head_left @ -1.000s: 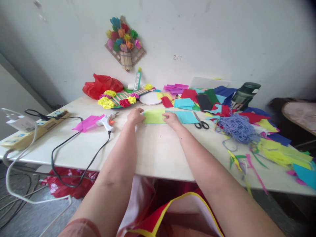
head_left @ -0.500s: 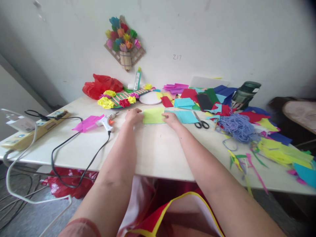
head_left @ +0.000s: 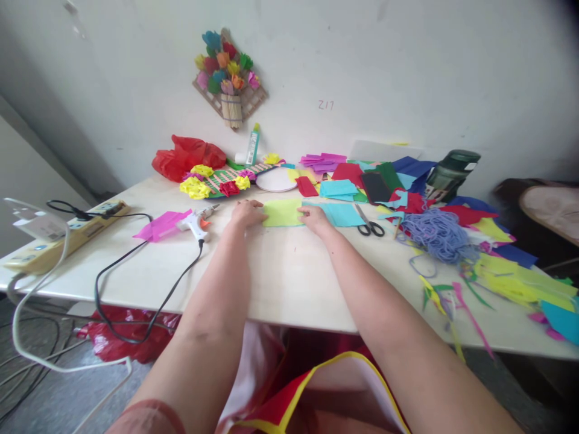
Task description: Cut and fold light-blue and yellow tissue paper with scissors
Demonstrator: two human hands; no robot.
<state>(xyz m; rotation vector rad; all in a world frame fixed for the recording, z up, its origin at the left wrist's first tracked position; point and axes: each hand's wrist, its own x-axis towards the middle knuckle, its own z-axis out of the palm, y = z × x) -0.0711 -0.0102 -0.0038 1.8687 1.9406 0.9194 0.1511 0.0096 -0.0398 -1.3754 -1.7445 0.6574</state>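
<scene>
A yellow-green paper sheet [head_left: 281, 212] lies flat on the white table [head_left: 280, 277], far out in front of me. My left hand [head_left: 245, 213] rests at its left edge with the fingers curled onto the paper. At the right edge, the fingertips of my right hand [head_left: 313, 218] are pinched on the sheet. A light blue sheet [head_left: 340, 214] lies just right of that hand, partly under the green one. Both arms are stretched out over the table.
A glue gun [head_left: 195, 222] with a black cord and a pink paper [head_left: 161, 225] lie left of my hands, a power strip [head_left: 58, 238] further left. Scissors [head_left: 368, 225], purple yarn [head_left: 436, 235], paper scraps and a dark bottle [head_left: 449, 172] lie to the right. Paper flowers [head_left: 212, 179] sit behind.
My left hand has slid slightly left along the sheet's edge. The right hand and the paper stay where they were.
</scene>
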